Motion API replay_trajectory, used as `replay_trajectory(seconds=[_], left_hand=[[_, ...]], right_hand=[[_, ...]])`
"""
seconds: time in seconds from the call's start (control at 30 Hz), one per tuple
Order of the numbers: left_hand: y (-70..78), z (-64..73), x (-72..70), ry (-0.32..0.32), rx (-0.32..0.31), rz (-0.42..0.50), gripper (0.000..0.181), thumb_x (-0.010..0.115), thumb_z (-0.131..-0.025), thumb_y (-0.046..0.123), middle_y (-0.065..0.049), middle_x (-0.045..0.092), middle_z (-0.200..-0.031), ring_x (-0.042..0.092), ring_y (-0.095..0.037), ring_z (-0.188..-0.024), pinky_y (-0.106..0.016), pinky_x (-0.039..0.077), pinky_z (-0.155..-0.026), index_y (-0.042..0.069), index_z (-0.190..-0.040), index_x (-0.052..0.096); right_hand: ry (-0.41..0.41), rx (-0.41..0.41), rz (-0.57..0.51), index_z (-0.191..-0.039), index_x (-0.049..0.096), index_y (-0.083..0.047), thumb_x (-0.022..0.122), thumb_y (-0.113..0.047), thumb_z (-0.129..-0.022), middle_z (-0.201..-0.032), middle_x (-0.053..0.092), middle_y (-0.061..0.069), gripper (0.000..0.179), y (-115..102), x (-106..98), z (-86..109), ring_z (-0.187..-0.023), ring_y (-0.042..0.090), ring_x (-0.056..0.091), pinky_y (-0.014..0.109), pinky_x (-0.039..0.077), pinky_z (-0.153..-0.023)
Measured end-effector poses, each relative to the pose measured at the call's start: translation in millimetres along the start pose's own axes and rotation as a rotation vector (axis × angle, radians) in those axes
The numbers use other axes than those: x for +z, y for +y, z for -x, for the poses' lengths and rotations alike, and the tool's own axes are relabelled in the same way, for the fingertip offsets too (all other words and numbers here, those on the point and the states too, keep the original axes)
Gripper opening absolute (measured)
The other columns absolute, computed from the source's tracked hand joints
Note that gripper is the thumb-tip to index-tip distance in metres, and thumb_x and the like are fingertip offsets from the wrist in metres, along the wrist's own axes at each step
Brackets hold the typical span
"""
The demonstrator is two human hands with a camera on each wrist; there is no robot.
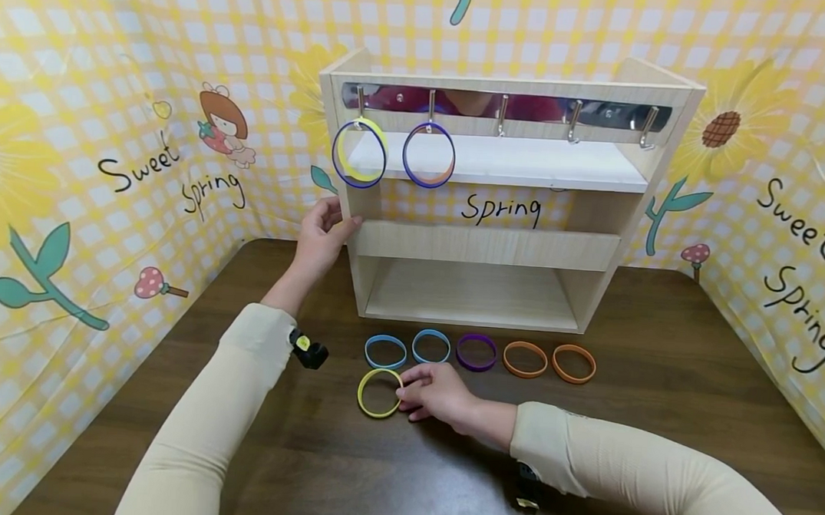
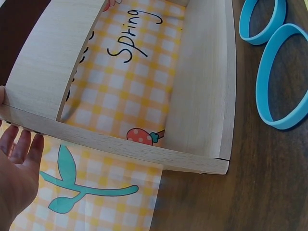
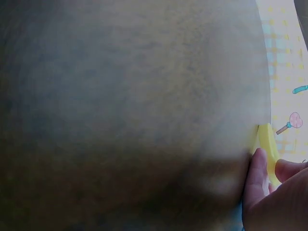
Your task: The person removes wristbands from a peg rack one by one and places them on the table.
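Observation:
My right hand (image 1: 441, 397) pinches the right side of a yellow wristband (image 1: 360, 394) between thumb and fingers, low over the brown table. The same yellow band shows edge-on in the right wrist view, where much of the picture is dark and blurred. With my left hand (image 1: 322, 234) I grip the left side panel of a small wooden shelf (image 1: 482, 245), thumb at the front edge, fingers outside. On its leftmost hook hang a yellow band (image 1: 383, 139) and a dark blue band (image 1: 334, 160); the second hook carries a blue band (image 1: 405, 163) and an orange band (image 1: 452, 167).
Before the shelf lie two light blue bands (image 1: 367, 357) (image 2: 262, 91), a purple band (image 1: 475, 368) and two orange bands (image 1: 523, 375) in a row. Three more hooks (image 1: 503, 115) on the metal strip hold nothing. Yellow checked cloth (image 1: 268, 90) walls surround the table.

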State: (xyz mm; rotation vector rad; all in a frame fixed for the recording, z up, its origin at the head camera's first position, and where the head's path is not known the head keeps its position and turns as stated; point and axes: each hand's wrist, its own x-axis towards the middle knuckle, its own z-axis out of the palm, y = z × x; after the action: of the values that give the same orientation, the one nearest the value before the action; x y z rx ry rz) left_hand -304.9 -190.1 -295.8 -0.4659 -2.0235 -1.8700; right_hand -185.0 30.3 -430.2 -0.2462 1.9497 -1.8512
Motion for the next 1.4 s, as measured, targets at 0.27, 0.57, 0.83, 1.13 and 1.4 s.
replay_trajectory(seconds=[0.27,0.57,0.83,1.13,1.4], left_hand=[[0.8,-1.3,0.8,0.009,0.000,0.000,0.038,0.061,-0.090,0.000,-0.003,0.058,-0.111,0.055,-0.023,-0.112,-0.025,0.047,-0.085,-0.011,-0.125,0.051],[2.1,-0.6,1.4,0.007,-0.022,-0.013,0.038,0.061,-0.091,0.001,-0.001,0.057,-0.110,0.051,-0.032,-0.118,-0.027,0.047,-0.086,-0.011,-0.125,0.050],[3.0,-0.1,2.0,0.011,-0.024,-0.031,0.040,0.062,-0.091,0.001,-0.013,0.057,-0.117,0.051,-0.032,-0.119,-0.028,0.047,-0.088,-0.013,-0.126,0.049],[3.9,0.9,2.0,0.018,-0.025,-0.027,0.040,0.062,-0.091,0.001,-0.010,0.057,-0.115,0.046,-0.042,-0.123,-0.028,0.046,-0.088,-0.012,-0.126,0.049],[4.2,1.3,2.3,0.017,-0.026,-0.027,0.040,0.061,-0.091,0.002,-0.010,0.056,-0.116,0.048,-0.040,-0.122,-0.028,0.047,-0.087,-0.012,-0.126,0.049]], right_hand=[[0.035,-0.038,0.040,-0.109,0.060,0.013,0.068,0.004,-0.086,-0.083,0.068,0.013,0.025,0,2,-0.9,-0.071,0.020,0.068,0.031,0.055,-0.056],[0.052,-0.032,0.050,-0.107,0.060,0.012,0.068,0.006,-0.084,-0.079,0.066,0.008,0.025,1,3,-1.9,-0.069,0.019,0.067,0.029,0.054,-0.054],[0.053,-0.040,0.050,-0.107,0.060,0.013,0.068,0.006,-0.084,-0.078,0.065,0.008,0.025,1,3,-1.9,-0.068,0.019,0.066,0.030,0.055,-0.053],[0.042,-0.060,0.044,-0.106,0.060,0.013,0.068,0.006,-0.085,-0.080,0.065,0.010,0.024,1,0,-0.1,-0.070,0.019,0.066,0.032,0.056,-0.056],[0.045,-0.126,0.054,-0.110,0.059,0.014,0.067,0.004,-0.086,-0.086,0.063,0.012,0.027,-9,-10,0.6,-0.075,0.022,0.066,0.035,0.057,-0.062]])
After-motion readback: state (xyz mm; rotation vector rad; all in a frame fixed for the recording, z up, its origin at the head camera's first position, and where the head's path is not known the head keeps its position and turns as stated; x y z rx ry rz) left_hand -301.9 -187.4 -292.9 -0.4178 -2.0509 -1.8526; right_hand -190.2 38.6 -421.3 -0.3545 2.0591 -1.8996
